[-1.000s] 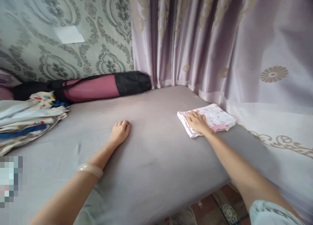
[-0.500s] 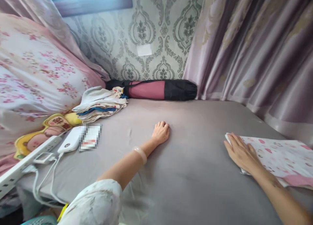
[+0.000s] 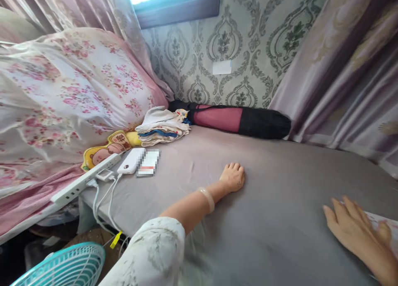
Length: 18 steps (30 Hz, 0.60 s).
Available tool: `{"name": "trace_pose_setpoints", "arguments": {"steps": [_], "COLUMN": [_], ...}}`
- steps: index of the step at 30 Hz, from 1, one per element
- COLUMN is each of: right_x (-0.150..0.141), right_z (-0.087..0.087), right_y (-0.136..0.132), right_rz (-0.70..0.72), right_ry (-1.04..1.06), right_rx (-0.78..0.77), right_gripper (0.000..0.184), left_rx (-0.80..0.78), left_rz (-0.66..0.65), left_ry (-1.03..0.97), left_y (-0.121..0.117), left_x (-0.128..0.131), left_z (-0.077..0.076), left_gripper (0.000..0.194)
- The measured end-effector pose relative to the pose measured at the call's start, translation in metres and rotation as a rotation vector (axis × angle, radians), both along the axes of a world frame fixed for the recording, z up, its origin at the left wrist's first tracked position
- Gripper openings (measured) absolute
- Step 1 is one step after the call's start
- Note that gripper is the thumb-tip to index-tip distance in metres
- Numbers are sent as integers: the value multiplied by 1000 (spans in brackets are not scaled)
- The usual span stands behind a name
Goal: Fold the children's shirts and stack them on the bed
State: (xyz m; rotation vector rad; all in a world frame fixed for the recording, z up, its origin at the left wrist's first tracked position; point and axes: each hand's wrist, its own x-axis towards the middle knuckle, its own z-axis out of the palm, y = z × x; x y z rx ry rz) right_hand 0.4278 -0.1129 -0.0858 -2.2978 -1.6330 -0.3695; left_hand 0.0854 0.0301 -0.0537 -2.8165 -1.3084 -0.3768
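My left hand [image 3: 232, 177] rests on the grey sheet [image 3: 267, 219] near the middle, its fingers curled under and nothing showing in them. A pale bangle [image 3: 207, 199] circles that wrist. At the right edge, my right hand [image 3: 357, 228] is open with the fingers spread, over or beside a folded white cloth with a pink print [image 3: 377, 219]. The hand and the frame edge hide most of this cloth, and I cannot tell whether the palm touches it.
Folded clothes [image 3: 163, 126] lie at the back left, beside a pink and black rolled bag [image 3: 217, 118]. A power bank [image 3: 132, 160], a blurred phone-like item [image 3: 148, 162] and a power strip [image 3: 87, 178] with cables lie left. Below stands a turquoise fan [image 3: 68, 265].
My view has turned left, so the scene sits further right and more of the fan shows. My left hand stays on the sheet; the right still has its fingers spread by the printed cloth.
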Motion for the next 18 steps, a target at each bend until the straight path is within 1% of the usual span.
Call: {"name": "trace_pose_setpoints", "arguments": {"steps": [1,2,5,6,7,8,9,10,11,12,13,14,15,18], "right_x": [-15,-33,-100,-123,-146,-167,-187,-204,-219,-232,-242,-250,-255,-262], "right_z": [3,6,18,21,23,25,27,27,27,27,26,24,22,16], "right_y": [9,19,49,58,66,74,79,83,86,87,87,87,85,80], "right_rz": [-24,-23,60,93,130,176,216,260,300,323,335,343,346,351], "right_ry": [-20,-25,48,52,49,45,45,43,40,40,41,42,42,31], "right_rx": [3,-28,-193,-211,-213,-218,-225,-234,-247,-262,-275,-283,-284,-247], "right_gripper": [73,71,69,67,64,63,62,61,61,60,60,60,61,62], "left_rx": [-5,-10,-48,-92,-170,-281,-413,-558,-669,-727,-737,-690,-647,-475], "left_rz": [-1,-6,-35,-66,-105,-142,-157,-132,-47,106,278,375,442,660], "left_ry": [1,-3,-63,-103,-155,-227,-324,-447,-604,-776,-928,-983,-1012,-1071], "left_y": [0,1,9,14,20,26,34,42,51,60,69,78,87,115], "left_x": [0,0,-4,-7,-12,-18,-26,-36,-48,-63,-79,-98,-118,-180], "left_z": [0,0,-1,0,1,3,6,11,16,21,28,34,41,61], "left_gripper": [31,31,29,28,26,24,21,19,20,21,18,18,20,23]}}
